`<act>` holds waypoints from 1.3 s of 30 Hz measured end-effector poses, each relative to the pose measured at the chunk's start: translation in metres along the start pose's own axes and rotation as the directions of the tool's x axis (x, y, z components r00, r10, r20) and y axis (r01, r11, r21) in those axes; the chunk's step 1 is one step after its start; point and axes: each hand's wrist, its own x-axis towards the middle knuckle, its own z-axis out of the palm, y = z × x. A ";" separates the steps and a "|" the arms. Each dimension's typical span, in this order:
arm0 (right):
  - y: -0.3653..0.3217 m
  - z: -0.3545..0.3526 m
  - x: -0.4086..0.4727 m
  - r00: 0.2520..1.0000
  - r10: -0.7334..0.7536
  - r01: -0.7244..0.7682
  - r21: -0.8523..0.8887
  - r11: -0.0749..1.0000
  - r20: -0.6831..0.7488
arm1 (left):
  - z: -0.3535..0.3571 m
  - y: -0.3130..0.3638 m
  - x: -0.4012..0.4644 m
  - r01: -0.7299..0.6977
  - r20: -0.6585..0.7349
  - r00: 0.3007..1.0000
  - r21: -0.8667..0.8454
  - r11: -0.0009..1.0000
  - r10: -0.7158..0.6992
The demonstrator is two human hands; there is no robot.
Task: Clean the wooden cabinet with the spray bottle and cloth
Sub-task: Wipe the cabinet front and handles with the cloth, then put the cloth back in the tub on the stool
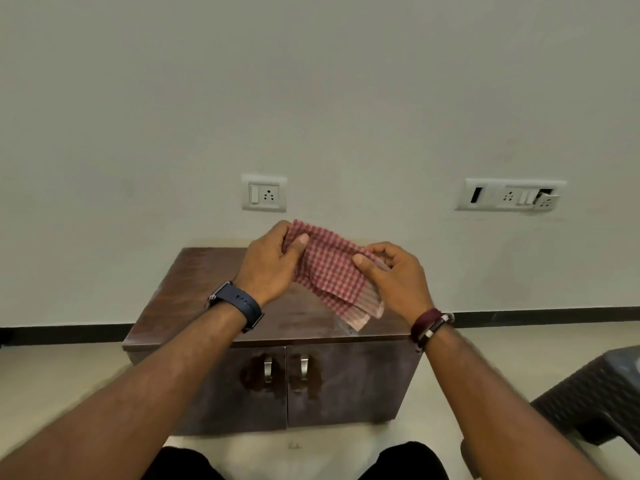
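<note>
Flanking cabinet (194,299): wicker stool (595,403) rightward

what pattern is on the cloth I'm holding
Red-and-white checks on the cloth, seen in the head view.

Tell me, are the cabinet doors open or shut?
Shut. Both doors of the wooden cabinet sit flush, and their handles meet at the centre seam.

red checked cloth (330,268) between left hand (273,268) and right hand (394,275), above dark wooden cabinet (194,292)
</note>
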 end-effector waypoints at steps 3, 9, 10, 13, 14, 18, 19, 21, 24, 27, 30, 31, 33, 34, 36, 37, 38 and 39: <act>-0.016 -0.024 0.010 0.996 0.019 -0.037 0.219 0.975 0.082 | 0.003 0.018 0.016 0.027 -0.030 0.999 -0.113 0.993 -0.031; -0.035 -0.073 0.014 0.997 0.021 -0.049 0.423 0.905 0.070 | 0.010 0.051 0.047 -0.070 -0.070 0.996 -0.151 0.986 0.060; -0.037 -0.079 0.014 0.998 0.029 -0.046 0.443 0.895 0.047 | 0.013 0.056 0.050 -0.086 -0.070 0.995 -0.146 0.985 0.077; -0.041 -0.101 0.014 0.998 0.048 -0.022 0.487 0.873 -0.041 | 0.027 0.076 0.058 -0.134 -0.057 0.990 -0.162 0.978 0.126; -0.042 -0.108 0.012 0.996 0.055 -0.014 0.491 0.871 -0.071 | 0.032 0.084 0.060 -0.147 -0.050 0.989 -0.178 0.973 0.140; -0.047 -0.141 0.006 0.975 0.050 0.051 0.433 0.900 -0.218 | 0.056 0.117 0.069 -0.203 -0.016 0.979 -0.223 0.954 0.204; -0.049 -0.150 0.004 0.965 0.038 0.074 0.407 0.910 -0.261 | 0.063 0.126 0.070 -0.212 -0.008 0.976 -0.235 0.949 0.217; -0.052 -0.170 -0.001 0.940 0.018 0.112 0.360 0.926 -0.340 | 0.077 0.143 0.073 -0.235 0.007 0.970 -0.248 0.940 0.244; -0.058 -0.204 -0.011 0.900 0.006 0.137 0.295 0.946 -0.436 | 0.101 0.168 0.077 -0.248 0.030 0.964 -0.258 0.934 0.265; -0.062 -0.239 -0.022 0.855 0.020 0.134 0.258 0.957 -0.518 | 0.125 0.190 0.079 -0.249 0.049 0.962 -0.247 0.937 0.269; -0.069 -0.279 -0.033 0.819 0.065 0.089 0.238 0.967 -0.570 | 0.149 0.214 0.076 -0.231 0.126 0.955 -0.261 0.937 0.270; -0.071 -0.293 -0.037 0.813 0.089 0.060 0.236 0.970 -0.575 | 0.157 0.223 0.073 -0.217 0.162 0.950 -0.278 0.936 0.268; -0.077 -0.320 -0.044 0.811 0.134 0.009 0.241 0.971 -0.570 | 0.173 0.240 0.067 -0.185 0.231 0.936 -0.318 0.930 0.265; -0.081 -0.333 -0.047 0.807 0.152 -0.016 0.236 0.972 -0.570 | 0.182 0.248 0.063 -0.163 0.262 0.929 -0.343 0.925 0.260; -0.089 -0.356 -0.052 0.793 0.174 -0.066 0.201 0.977 -0.583 | 0.199 0.265 0.056 -0.094 0.333 0.910 -0.409 0.908 0.245; -0.092 -0.366 -0.055 0.783 0.170 -0.094 0.157 0.983 -0.598 | 0.208 0.273 0.052 -0.050 0.378 0.894 -0.446 0.894 0.239; -0.095 -0.376 -0.057 0.769 0.157 -0.128 0.091 0.988 -0.619 | 0.217 0.282 0.048 -0.008 0.424 0.874 -0.476 0.879 0.237; -0.098 -0.385 -0.059 0.758 0.137 -0.165 0.015 0.986 -0.638 | 0.226 0.290 0.044 0.025 0.461 0.855 -0.495 0.869 0.238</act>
